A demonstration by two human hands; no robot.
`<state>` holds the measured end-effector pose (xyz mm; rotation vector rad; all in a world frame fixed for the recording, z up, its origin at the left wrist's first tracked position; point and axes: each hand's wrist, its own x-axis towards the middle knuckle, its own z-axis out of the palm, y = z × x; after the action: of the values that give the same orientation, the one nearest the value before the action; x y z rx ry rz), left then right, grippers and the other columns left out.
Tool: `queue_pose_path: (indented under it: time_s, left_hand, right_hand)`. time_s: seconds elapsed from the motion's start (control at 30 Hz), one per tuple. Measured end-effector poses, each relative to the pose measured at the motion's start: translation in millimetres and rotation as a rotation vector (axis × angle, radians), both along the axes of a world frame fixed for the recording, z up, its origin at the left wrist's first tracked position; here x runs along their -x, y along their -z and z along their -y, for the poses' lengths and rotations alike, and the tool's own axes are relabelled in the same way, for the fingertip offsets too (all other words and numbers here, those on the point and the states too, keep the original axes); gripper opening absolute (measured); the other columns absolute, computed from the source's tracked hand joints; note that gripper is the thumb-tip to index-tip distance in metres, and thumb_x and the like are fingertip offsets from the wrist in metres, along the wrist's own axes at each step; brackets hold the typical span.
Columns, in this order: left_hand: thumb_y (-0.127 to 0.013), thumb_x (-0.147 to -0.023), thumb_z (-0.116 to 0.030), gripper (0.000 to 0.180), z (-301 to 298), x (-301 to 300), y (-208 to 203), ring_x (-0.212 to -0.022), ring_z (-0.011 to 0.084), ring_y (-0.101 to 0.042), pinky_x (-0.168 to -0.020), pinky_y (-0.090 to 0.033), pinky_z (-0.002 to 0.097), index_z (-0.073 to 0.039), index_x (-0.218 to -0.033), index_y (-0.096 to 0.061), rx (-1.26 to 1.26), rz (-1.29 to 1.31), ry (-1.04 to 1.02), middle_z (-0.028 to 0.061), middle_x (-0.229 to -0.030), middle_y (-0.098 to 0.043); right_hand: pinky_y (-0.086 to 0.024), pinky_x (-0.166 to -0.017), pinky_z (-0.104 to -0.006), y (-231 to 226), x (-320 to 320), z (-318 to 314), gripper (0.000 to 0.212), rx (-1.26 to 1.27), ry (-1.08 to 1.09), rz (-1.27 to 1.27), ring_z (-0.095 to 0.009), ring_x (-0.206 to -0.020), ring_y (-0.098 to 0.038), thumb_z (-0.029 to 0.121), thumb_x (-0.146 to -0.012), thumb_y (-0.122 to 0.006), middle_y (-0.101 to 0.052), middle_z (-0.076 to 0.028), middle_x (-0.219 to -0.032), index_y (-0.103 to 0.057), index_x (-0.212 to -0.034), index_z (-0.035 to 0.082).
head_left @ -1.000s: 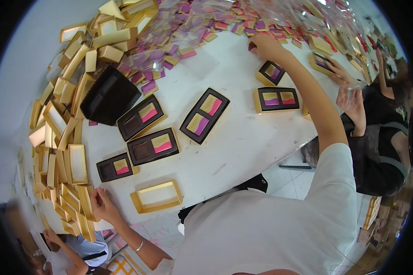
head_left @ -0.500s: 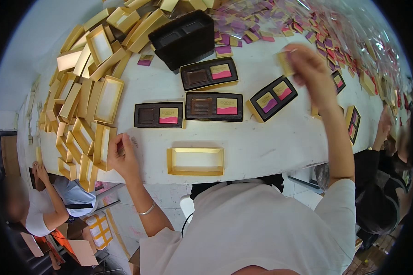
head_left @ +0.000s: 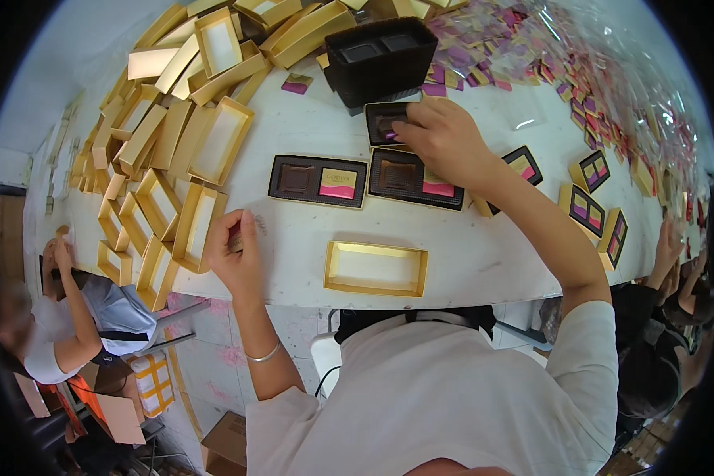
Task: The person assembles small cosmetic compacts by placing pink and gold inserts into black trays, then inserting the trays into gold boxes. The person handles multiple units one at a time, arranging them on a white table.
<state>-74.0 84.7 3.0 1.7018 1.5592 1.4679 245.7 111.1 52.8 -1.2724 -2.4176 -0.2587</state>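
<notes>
My right hand (head_left: 443, 144) reaches over the far two-compartment box (head_left: 379, 113), which has a dark tray in it. Its fingers are closed on a wrapped chocolate square (head_left: 391, 136), of which only a purple edge shows at the fingertips. Just nearer stands another box (head_left: 397, 176) with a pink-and-gold square on its right side, partly under my hand. Left of it, a similar box (head_left: 317, 181) has one pink-and-gold square and a bare left compartment. My left hand (head_left: 234, 252) is curled shut above the table beside the gold boxes; what its fingers hold is hidden.
An unfilled gold box (head_left: 377, 292) lies near the front edge. Gold boxes (head_left: 222, 141) pile up at left, and a stack of dark trays (head_left: 381, 67) stands behind. Filled boxes (head_left: 582, 208) sit at right. Loose wrapped squares (head_left: 523, 59) cover the back right. Other people work at both sides.
My right hand has swung from the right side to the far box, carrying a wrapped square. My left hand stays curled near the gold boxes. The whole view has shifted a little.
</notes>
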Motion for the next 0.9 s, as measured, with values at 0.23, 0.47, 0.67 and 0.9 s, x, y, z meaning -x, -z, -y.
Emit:
queue_pose_path:
  time_s: [0.23, 0.47, 0.67, 0.9]
  left_hand:
    - [-0.064, -0.084, -0.006, 0.009, 0, -3, -3, -0.065, 0.0107, -0.053, -0.062, -0.045, 0.0225, 0.002, -0.081, -0.061, 0.006, 0.013, 0.017, 0.0041, -0.073, -0.058]
    - [-0.063, -0.086, -0.008, 0.010, 2, -4, -2, -0.066, 0.0081, -0.052, -0.060, -0.044, 0.0207, 0.002, -0.084, -0.061, 0.031, 0.087, -0.020, 0.0023, -0.074, -0.059]
    - [-0.061, -0.088, -0.011, 0.013, -1, -2, 1, -0.067, 0.0073, -0.053, -0.060, -0.043, 0.0196, 0.002, -0.086, -0.062, 0.016, 0.084, 0.003, 0.0031, -0.076, -0.061]
    - [-0.061, -0.088, -0.012, 0.014, -5, 1, 5, -0.070, 0.0091, -0.054, -0.061, -0.043, 0.0200, 0.002, -0.089, -0.062, 0.011, 0.052, 0.000, 0.0038, -0.079, -0.062]
  right_hand:
    - [-0.044, -0.070, -0.0355, 10, -6, -27, 0.010, 0.014, -0.069, -0.303, -0.029, -0.085, -0.054, 0.007, -0.076, -0.067, -0.052, -0.010, -0.094, -0.062, -0.083, 0.004]
    - [-0.043, -0.071, -0.0377, 13, -17, -26, 0.020, 0.404, 0.029, -0.381, -0.030, -0.083, -0.054, 0.020, -0.079, -0.067, -0.055, -0.011, -0.084, -0.054, -0.084, 0.005]
    - [-0.041, -0.079, -0.0393, -1, -37, -22, 0.036, 0.525, -0.020, -0.279, -0.032, -0.090, -0.054, 0.039, -0.079, -0.065, -0.056, -0.012, -0.089, -0.051, -0.089, 0.008]
    - [-0.040, -0.089, -0.0407, 9, -117, 51, 0.037, 0.310, 0.154, -0.169, -0.034, -0.104, -0.049, 0.032, -0.084, -0.059, -0.050, -0.017, -0.113, -0.050, -0.104, 0.003]
